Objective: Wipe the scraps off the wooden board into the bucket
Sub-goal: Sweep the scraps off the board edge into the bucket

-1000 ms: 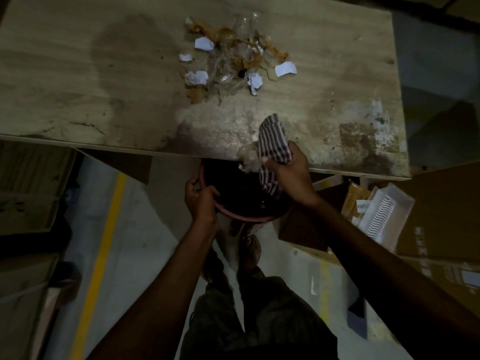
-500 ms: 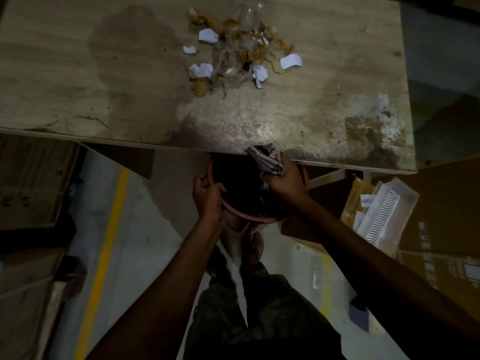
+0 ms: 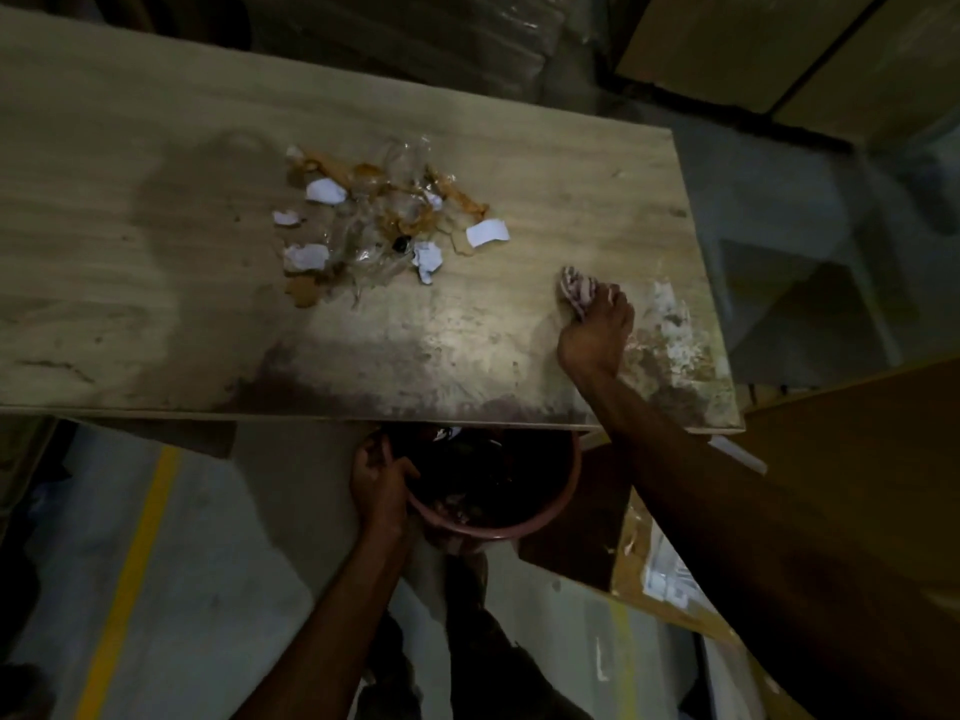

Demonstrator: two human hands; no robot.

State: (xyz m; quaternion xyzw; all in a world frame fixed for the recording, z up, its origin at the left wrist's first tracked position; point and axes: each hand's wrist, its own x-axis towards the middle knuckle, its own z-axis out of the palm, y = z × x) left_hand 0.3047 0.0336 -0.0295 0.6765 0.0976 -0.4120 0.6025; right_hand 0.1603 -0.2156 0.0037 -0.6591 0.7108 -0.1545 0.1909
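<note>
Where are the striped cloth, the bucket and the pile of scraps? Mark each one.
striped cloth [image 3: 574, 293], head view, on its bunched far end
pink bucket [image 3: 540, 519], head view, on the near right part of its rim
pile of scraps [image 3: 384, 220], head view, on the clear plastic in the middle of the pile

Grey floor [image 3: 228, 589] with yellow line [image 3: 132, 563]. Brown cardboard box [image 3: 857, 449] at right. Pale boards [image 3: 753, 44] top right. Plastic-wrapped stacks [image 3: 519, 23] behind, dim.

The wooden board [image 3: 545, 163] carries 1 heap of scraps [image 3: 384, 220], white paper, clear plastic and brown bits, plus a bunched striped cloth [image 3: 574, 291] near its stained right end.
</note>
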